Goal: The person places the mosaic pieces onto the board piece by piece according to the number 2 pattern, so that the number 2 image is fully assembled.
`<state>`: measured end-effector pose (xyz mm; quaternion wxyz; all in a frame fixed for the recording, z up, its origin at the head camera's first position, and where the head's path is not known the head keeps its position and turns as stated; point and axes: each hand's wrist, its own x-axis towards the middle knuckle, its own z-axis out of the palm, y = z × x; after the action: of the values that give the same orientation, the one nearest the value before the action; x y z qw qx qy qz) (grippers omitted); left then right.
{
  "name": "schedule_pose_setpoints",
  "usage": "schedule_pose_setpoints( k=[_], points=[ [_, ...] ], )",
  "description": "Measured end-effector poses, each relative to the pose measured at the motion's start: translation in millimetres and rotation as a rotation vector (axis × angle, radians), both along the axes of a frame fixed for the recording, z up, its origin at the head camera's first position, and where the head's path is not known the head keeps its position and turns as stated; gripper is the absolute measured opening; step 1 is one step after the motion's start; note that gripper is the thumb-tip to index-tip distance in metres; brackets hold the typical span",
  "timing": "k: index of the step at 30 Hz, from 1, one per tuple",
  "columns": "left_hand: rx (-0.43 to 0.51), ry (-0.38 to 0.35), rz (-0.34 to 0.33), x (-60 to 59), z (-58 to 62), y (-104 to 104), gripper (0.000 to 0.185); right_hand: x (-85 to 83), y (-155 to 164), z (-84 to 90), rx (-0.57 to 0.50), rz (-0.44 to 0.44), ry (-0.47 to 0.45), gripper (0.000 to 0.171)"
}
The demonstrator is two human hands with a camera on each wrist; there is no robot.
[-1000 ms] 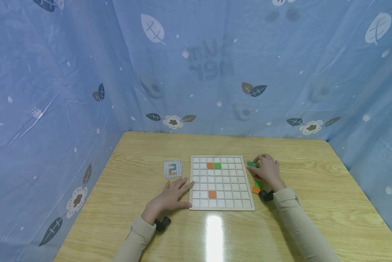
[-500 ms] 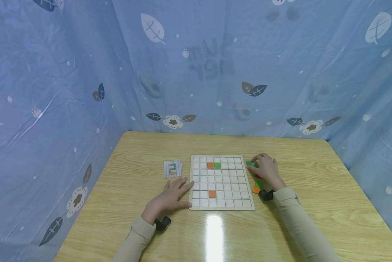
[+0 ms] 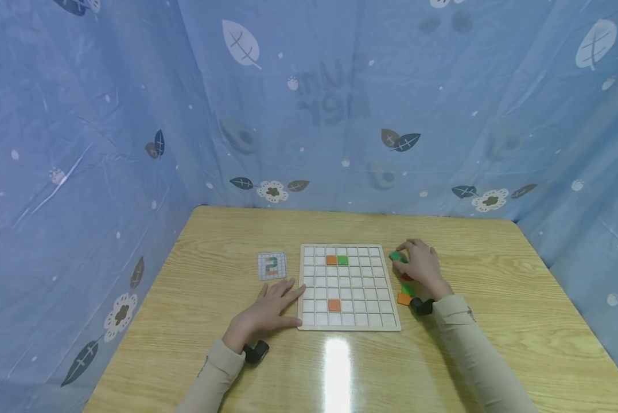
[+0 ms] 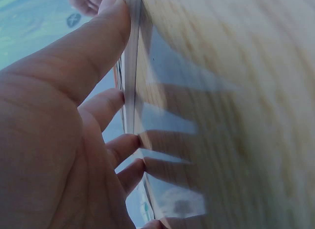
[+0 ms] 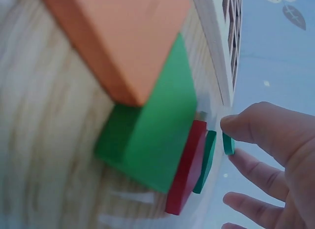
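A white gridded board [image 3: 370, 298] lies on the wooden table. Set in it are an orange tile [image 3: 331, 260], a green tile [image 3: 342, 260] and a second orange tile [image 3: 334, 305]. My left hand [image 3: 280, 298] lies flat on the table, its straight fingers [image 4: 106, 108] against the board's left edge [image 4: 131, 66]. My right hand [image 3: 405, 256] is just right of the board's far corner and pinches a small green tile [image 3: 395, 256] [image 5: 228, 143] between thumb and fingers. Below that hand sit loose tiles: red [image 5: 186, 171], green [image 5: 157, 135] and orange [image 5: 123, 37].
A small pattern card [image 3: 272, 265] lies left of the board. Blue leaf-print cloth [image 3: 309, 115] hangs round the table on the far, left and right sides. Bare table top [image 3: 494, 269] stretches right of the loose tiles and in front of the board.
My right hand with the green tile has shifted slightly up and away from the loose pile. The left hand and the board have not moved.
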<state>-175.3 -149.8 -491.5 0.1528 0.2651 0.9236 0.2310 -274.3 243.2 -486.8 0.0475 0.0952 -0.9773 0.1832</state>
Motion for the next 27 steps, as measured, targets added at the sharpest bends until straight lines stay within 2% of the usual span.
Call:
schedule_pose_setpoints(
  k=[13, 27],
  points=[
    [0.01, -0.006, 0.005, 0.0, 0.5, -0.8, 0.076, -0.9, -7.6, 2.2, -0.04, 0.046, 0.07, 0.035],
    [0.012, 0.001, -0.004, 0.0, 0.7, 0.2, 0.077, -1.8, -25.6, 7.0, -0.066, 0.131, 0.069, 0.036]
  ],
)
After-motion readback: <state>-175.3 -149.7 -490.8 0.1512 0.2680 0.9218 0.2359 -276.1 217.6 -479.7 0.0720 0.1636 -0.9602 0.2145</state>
